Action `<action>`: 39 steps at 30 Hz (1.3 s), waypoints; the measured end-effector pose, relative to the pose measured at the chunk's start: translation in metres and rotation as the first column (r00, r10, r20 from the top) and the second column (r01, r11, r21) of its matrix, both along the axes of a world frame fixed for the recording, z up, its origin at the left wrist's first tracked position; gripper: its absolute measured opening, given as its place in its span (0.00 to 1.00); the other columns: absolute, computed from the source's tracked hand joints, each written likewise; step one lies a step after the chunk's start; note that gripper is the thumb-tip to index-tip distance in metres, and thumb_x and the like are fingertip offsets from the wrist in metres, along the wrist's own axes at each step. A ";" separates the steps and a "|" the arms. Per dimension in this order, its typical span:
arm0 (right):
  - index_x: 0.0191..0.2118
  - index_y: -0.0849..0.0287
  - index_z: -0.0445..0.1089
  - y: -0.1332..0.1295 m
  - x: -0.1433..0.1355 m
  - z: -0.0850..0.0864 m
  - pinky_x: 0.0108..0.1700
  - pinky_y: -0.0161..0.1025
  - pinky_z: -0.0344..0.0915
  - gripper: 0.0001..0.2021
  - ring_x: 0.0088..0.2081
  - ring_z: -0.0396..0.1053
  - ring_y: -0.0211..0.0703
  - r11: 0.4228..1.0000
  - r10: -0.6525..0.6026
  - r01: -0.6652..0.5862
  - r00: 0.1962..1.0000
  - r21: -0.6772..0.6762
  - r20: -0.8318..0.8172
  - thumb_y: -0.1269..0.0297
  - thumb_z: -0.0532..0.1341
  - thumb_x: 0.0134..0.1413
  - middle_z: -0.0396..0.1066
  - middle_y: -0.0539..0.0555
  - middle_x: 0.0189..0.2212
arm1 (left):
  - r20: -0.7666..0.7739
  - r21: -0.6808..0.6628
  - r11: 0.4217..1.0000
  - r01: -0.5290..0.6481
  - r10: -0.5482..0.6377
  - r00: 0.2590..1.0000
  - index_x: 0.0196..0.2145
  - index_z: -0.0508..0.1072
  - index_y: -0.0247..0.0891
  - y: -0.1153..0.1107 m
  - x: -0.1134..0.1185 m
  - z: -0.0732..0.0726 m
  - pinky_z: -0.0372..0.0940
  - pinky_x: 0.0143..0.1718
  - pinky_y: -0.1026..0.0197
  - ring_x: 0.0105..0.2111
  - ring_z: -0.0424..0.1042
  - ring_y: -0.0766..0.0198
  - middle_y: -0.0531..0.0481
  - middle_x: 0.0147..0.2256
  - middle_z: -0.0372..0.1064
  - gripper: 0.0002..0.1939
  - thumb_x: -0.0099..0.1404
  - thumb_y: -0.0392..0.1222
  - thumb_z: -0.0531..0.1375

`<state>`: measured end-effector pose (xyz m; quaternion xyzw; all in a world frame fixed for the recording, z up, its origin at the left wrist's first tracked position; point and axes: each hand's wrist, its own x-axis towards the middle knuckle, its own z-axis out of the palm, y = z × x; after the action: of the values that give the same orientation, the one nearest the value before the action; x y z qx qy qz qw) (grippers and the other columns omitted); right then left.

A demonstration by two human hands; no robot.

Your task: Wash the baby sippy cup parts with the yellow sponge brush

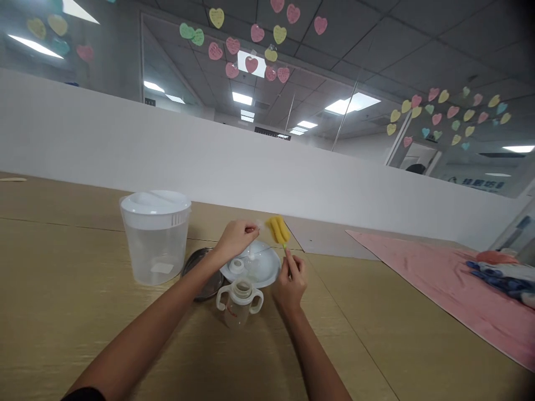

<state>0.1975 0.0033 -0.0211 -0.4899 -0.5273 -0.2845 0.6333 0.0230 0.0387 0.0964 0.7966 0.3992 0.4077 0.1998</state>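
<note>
In my right hand (291,278) is a bottle brush (278,229) with a yellow sponge head and a green stem, held upright. My left hand (238,238) pinches a small translucent piece (261,225), whose kind I cannot make out, just left of the sponge. Below my hands stands a clear baby bottle (237,314) with two white handles and an uncapped mouth. Behind it, a white plate (271,273) carries a white ring collar (237,266) and clear parts that are hard to tell apart.
A round metal dish (209,287) lies partly under my left forearm. To its left stands a clear plastic bucket (155,250) with a white lid. At the right, a pink cloth (422,273) bears a heap of fabric (501,275). A white partition (267,172) borders the table's back.
</note>
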 end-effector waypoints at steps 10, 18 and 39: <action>0.43 0.55 0.73 0.003 0.006 -0.006 0.29 0.28 0.61 0.15 0.28 0.64 0.31 0.991 -0.105 0.116 0.984 -0.071 0.145 0.71 0.52 0.57 0.68 0.54 0.31 | -0.117 0.070 0.997 -0.044 0.052 0.992 0.21 0.74 0.32 -0.003 -0.001 0.001 0.48 0.23 0.66 0.21 0.60 0.68 0.51 0.18 0.65 0.12 0.54 0.37 0.53; 0.45 0.56 0.72 0.002 0.005 -0.006 0.28 0.26 0.61 0.15 0.25 0.64 0.29 0.991 -0.015 0.045 0.974 -0.127 0.228 0.71 0.53 0.56 0.69 0.53 0.30 | 0.007 0.125 0.988 -0.090 0.089 0.996 0.35 0.77 0.37 0.001 -0.005 0.002 0.57 0.30 0.66 0.30 0.69 0.63 0.48 0.30 0.74 0.15 0.61 0.46 0.54; 0.44 0.52 0.72 -0.003 0.003 -0.009 0.30 0.28 0.62 0.16 0.27 0.66 0.31 0.990 0.127 -0.086 0.898 -0.115 0.421 0.74 0.55 0.51 0.70 0.52 0.30 | 0.384 -0.158 0.959 0.233 -0.158 0.910 0.32 0.76 0.34 -0.005 -0.012 0.017 0.61 0.38 0.64 0.39 0.69 0.60 0.48 0.38 0.74 0.14 0.59 0.47 0.55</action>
<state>0.2009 0.0001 -0.0305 -0.4150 -0.6919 -0.3247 0.4935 0.0109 0.0334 0.1135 0.7181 0.3114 0.4850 0.3900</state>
